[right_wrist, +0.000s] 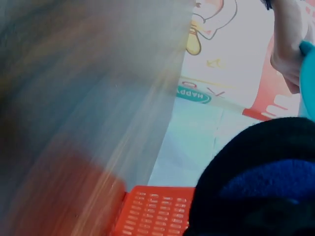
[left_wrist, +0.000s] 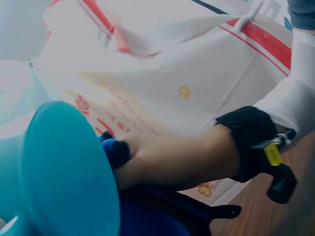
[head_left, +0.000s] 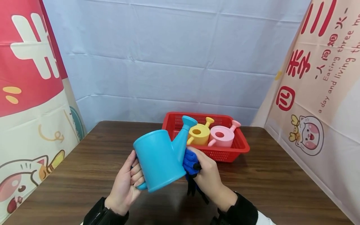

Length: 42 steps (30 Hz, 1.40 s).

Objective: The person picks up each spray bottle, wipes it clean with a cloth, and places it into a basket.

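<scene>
A blue toy watering can (head_left: 158,159) is held up above the table, tilted, its spout pointing up to the right. My left hand (head_left: 126,181) grips its handle at the lower left, with fingers curled round it. In the left wrist view the can's round base (left_wrist: 69,172) fills the lower left. My right hand (head_left: 208,172) holds a bunched blue cloth (head_left: 192,162) with black edging and dangling black ends, right beside the spout side of the can. The cloth's black border (right_wrist: 236,157) covers much of the lower right in the right wrist view.
Behind the hands, a red plastic basket (head_left: 225,155) stands on the dark wooden table (head_left: 101,156). It holds a yellow watering can (head_left: 200,134) and a pink watering can (head_left: 222,136). A pale blue curtain (head_left: 168,56) hangs behind, with printed cloths at both sides.
</scene>
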Tool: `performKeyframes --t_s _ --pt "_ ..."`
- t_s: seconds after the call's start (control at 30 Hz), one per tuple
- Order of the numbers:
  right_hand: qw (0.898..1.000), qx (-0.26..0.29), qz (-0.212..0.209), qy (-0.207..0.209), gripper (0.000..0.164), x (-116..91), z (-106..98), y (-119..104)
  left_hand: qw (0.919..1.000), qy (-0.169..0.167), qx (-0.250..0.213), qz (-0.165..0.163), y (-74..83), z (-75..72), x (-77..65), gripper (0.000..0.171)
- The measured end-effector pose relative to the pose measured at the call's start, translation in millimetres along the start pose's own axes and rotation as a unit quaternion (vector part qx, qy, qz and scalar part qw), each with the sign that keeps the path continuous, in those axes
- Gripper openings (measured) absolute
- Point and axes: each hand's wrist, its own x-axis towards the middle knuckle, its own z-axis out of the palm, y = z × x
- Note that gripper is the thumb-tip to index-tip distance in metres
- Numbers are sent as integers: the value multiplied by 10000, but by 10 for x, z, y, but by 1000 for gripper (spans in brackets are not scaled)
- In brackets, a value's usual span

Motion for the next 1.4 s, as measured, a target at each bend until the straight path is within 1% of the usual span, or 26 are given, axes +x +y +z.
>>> performKeyframes --t_s 0.13,0.23,0.4,0.47,0.53,0.63,0.77,0.87,0.9,0.97,1.1,1.17,1.23,1.27,1.3,1.33,1.37,1.4 --pt "9998 -178 45 87 50 38 -35 75 9981 327 504 -114 -44 4 14 38" --pt "9993 -175 292 180 43 67 -76 123 9965 428 689 -177 -76 -6 19 37" --pt "9943 -269 945 414 33 97 -138 178 9944 630 808 -256 -116 -30 18 38" --pt "9921 -281 1153 414 30 95 -145 190 9936 718 836 -238 -132 -39 18 38" --pt "9910 -257 1264 352 29 82 -134 201 9927 845 829 -224 -150 -45 19 38" --pt "9920 -277 1202 251 31 51 -101 197 9912 1052 773 -230 -172 -45 29 38" --pt "9965 -367 745 23 40 -14 -35 169 9856 1510 721 -254 -179 -21 50 39" --pt "9981 -454 397 -155 46 -61 6 143 9812 1769 739 -207 -166 -4 62 39" --pt "9980 -493 336 -187 48 -71 12 137 9808 1793 744 -195 -159 -1 64 39" --pt "9979 -562 256 -181 49 -75 11 128 9819 1734 741 -187 -150 -2 67 39" --pt "9984 -426 379 -14 48 -20 -30 130 9864 1469 711 -218 -151 -13 65 39" --pt "9979 -237 584 135 44 16 -58 136 9883 1319 722 -256 -157 -21 56 39" --pt "9948 -77 970 316 40 43 -90 137 9886 1233 816 -270 -158 -21 37 38" --pt "9920 13 1201 396 39 52 -107 137 9882 1195 933 -232 -155 -17 21 38" --pt "9883 78 1451 458 38 57 -125 136 9871 1132 1123 -131 -152 -12 4 37" --pt "9837 166 1726 484 38 60 -144 133 9842 1109 1382 34 -149 -1 -17 37" --pt "9787 251 1979 494 38 59 -162 130 9787 1098 1712 285 -147 11 -39 37" --pt "9745 343 2161 494 38 55 -175 127 9695 1059 2114 643 -145 23 -61 37"
